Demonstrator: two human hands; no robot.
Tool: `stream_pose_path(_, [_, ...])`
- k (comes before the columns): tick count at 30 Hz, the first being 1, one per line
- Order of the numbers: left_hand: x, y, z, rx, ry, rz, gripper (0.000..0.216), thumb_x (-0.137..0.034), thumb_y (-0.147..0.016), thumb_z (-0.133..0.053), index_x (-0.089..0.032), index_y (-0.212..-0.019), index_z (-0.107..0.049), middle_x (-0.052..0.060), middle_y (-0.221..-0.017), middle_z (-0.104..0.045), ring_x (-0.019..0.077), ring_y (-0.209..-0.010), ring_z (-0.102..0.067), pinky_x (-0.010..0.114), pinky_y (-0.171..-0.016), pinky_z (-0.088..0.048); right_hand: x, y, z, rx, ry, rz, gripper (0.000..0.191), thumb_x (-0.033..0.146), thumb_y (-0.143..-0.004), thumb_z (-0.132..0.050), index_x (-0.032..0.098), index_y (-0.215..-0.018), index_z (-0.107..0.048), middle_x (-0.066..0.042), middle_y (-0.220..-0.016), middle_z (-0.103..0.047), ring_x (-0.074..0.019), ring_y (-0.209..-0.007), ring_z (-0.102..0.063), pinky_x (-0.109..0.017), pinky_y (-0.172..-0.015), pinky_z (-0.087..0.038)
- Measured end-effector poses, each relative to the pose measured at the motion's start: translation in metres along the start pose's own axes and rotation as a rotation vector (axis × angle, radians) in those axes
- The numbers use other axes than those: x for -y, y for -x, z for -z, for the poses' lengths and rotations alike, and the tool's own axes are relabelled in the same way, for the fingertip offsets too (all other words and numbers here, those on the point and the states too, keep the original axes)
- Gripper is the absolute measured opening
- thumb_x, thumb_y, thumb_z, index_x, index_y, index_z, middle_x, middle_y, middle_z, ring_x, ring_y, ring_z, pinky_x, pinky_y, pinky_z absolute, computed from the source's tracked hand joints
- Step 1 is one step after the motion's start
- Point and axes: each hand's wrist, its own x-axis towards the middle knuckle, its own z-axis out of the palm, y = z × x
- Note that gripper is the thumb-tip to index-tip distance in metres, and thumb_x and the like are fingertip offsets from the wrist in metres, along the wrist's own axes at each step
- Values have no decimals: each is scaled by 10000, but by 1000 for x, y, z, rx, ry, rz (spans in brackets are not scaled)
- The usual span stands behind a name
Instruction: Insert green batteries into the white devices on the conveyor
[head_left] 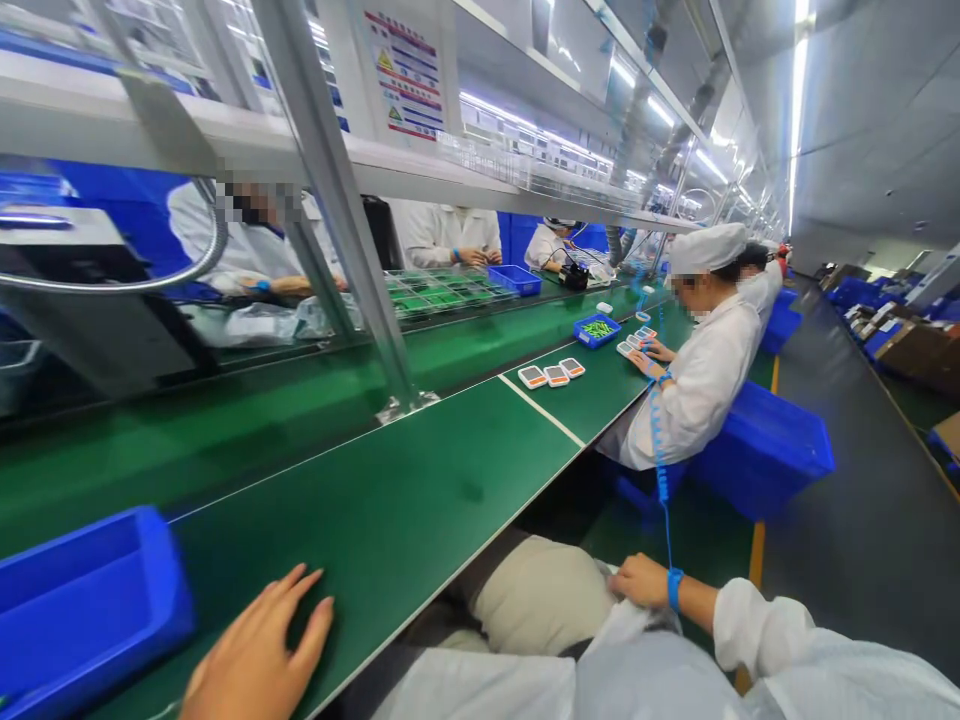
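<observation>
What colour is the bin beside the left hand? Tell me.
Blue bin, clearest in the head view.

Just one cam, worn on the person's head. It looked forward and down from close over the green workbench (390, 520), angled along the line: left hand (259, 650) at the bottom edge, a seated co-worker (705, 370) farther up the bench.

Left hand (259, 640) lies flat, palm down, fingers (300, 585) spread. Right hand (637, 582) sits low over the lap, fingers curled in, wrist slightly bent.
</observation>
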Motion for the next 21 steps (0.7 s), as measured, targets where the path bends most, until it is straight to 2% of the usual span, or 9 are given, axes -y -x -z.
stream_pose_path(1, [0,0,1,29,-12,-11,491,-630,-994,-430,-377,-1324,-690,-8,-1540,-705,350,-1517,-609,594,-1260,-525,-5,5,1,23,-1,-41,386,287,-953,-625,208,-576,-659,8,-486,-532,-158,-513,-599,-268,-600,-501])
stream_pose_path(3, [-3,-1,4,56,-52,-21,508,-616,-1025,-411,-340,-1359,-676,16,-1581,-677,345,-1541,-586,588,-1266,-517,-11,14,0,65,-3,-81,256,238,-860,-697,242,-604,-688,22,-486,-553,-176,-466,-594,-298,-564,-489])
stream_pose_path(5, [-11,1,9,27,-86,-16,545,-585,-1054,-363,-270,-1365,-681,64,-1584,-675,352,-1536,-589,592,-1274,-502,-11,19,-2,83,6,-77,162,181,-778,-716,269,-643,-704,11,-567,-640,-215,-547,-667,-329,-609,-514])
stream_pose_path(8, [-25,5,14,31,-78,-90,588,-536,-1055,-372,-154,-1347,-711,167,-1541,-696,373,-1479,-639,573,-1252,-523,-9,27,-7,75,27,-43,97,154,-708,-685,240,-739,-718,-36,-734,-743,-263,-777,-759,-342,-746,-550])
stream_pose_path(12, [-31,9,13,-9,-120,-69,555,-493,-1084,-372,-165,-1384,-705,151,-1558,-687,361,-1485,-634,550,-1240,-532,-16,34,-22,4,15,-33,134,242,-839,-591,228,-853,-724,-81,-936,-809,-291,-965,-764,-401,-920,-557])
stream_pose_path(14, [-30,12,12,4,-139,-57,569,-493,-1099,-347,-162,-1411,-689,148,-1592,-661,359,-1514,-607,558,-1261,-510,-17,33,-33,-90,-93,-26,205,341,-907,-563,238,-879,-737,-87,-971,-816,-299,-978,-761,-412,-932,-564])
stream_pose_path(17, [-31,15,13,28,-144,-46,590,-498,-1108,-321,-154,-1432,-675,153,-1619,-635,366,-1539,-577,574,-1280,-482,-16,25,-48,-233,-304,-53,305,410,-912,-564,223,-954,-801,-114,-1013,-831,-315,-976,-772,-409,-910,-587])
stream_pose_path(19, [-33,15,15,39,-135,-41,587,-502,-1109,-321,-162,-1433,-673,153,-1622,-632,363,-1543,-572,570,-1287,-473,-16,19,-52,-245,-349,-99,365,414,-908,-574,213,-1039,-848,-129,-1070,-852,-336,-1037,-790,-423,-952,-596])
stream_pose_path(21, [-35,16,17,44,-129,-34,577,-503,-1109,-326,-174,-1433,-671,153,-1624,-629,360,-1546,-568,566,-1293,-464,-18,14,-51,-187,-377,-143,463,416,-911,-595,212,-1235,-854,-125,-1127,-869,-343,-1101,-805,-430,-997,-605])
